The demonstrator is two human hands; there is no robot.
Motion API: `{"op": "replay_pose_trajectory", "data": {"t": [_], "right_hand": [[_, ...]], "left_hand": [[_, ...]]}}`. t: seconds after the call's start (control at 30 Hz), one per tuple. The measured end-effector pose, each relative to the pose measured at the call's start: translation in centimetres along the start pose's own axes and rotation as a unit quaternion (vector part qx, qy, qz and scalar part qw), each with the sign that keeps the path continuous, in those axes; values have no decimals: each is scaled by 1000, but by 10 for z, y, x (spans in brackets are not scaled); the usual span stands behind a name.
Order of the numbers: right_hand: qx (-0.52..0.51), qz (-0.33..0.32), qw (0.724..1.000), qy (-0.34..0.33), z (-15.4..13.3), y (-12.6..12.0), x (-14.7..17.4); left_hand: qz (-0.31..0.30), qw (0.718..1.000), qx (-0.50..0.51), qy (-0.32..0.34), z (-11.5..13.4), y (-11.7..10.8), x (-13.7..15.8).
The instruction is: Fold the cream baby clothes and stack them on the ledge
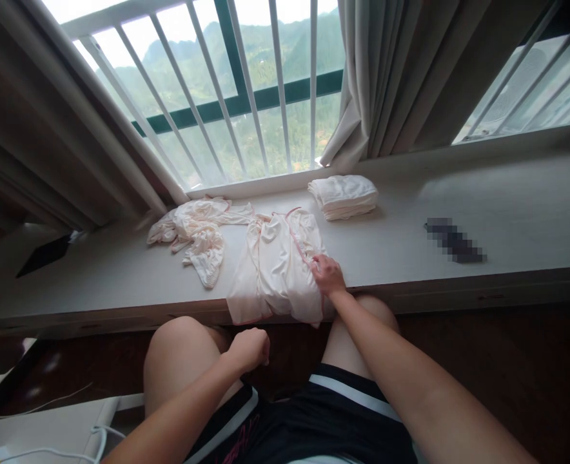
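**Right hand on a pale garment at the window ledge**

Just at the right edge of the cream, pink-trimmed cloth garment, the right hand rests palm down with its fingers curled onto the fabric; whether they pinch the trim or only press it, I cannot tell. The garment lies spread flat on the long pale stone window ledge, its lower hem hanging slightly over the front edge above the person's bare knees. The left hand hangs below the ledge, closed in a loose fist with nothing visible in it, near the left knee. Just left of the garment sits a crumpled heap of similar cream clothing, touching it. Behind and to the right, apart from it, stands a neat stack of folded white cloths, close to the grey curtain.
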State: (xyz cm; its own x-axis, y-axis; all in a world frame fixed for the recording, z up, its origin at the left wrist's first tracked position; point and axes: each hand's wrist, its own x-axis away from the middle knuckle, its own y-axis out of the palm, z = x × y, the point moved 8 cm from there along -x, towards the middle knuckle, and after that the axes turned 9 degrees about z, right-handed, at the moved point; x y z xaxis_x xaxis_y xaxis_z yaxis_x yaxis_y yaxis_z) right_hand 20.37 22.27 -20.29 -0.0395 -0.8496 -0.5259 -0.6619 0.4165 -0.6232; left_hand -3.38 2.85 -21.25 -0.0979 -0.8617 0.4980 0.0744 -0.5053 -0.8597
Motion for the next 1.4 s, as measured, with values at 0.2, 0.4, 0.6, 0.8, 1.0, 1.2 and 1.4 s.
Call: {"op": "replay_pose_trajectory", "data": {"t": [0.2,0.4,0.6,0.8,1.0,1.2,1.4], "right_hand": [[49,4,998,-42,-12,3,2],[105,-19,993,-44,-19,9,2],[132,-34,990,-41,-21,14,4],[130,-35,990,-34,-21,14,5],[125,-42,991,-29,-22,14,4],[110,-77,991,-24,-14,16,1],[32,-91,995,11,-3,12,-15]], "left_hand": [[-22,996,-27,79,-5,19,-40],[-95,988,12,124,1,50,-72],[-91,972,69,208,37,33,-67],[-85,962,17,257,44,14,-58],[-98,969,59,219,36,25,-69],[-137,961,78,228,45,52,-76],[-162,963,100,191,39,84,-84]]}}
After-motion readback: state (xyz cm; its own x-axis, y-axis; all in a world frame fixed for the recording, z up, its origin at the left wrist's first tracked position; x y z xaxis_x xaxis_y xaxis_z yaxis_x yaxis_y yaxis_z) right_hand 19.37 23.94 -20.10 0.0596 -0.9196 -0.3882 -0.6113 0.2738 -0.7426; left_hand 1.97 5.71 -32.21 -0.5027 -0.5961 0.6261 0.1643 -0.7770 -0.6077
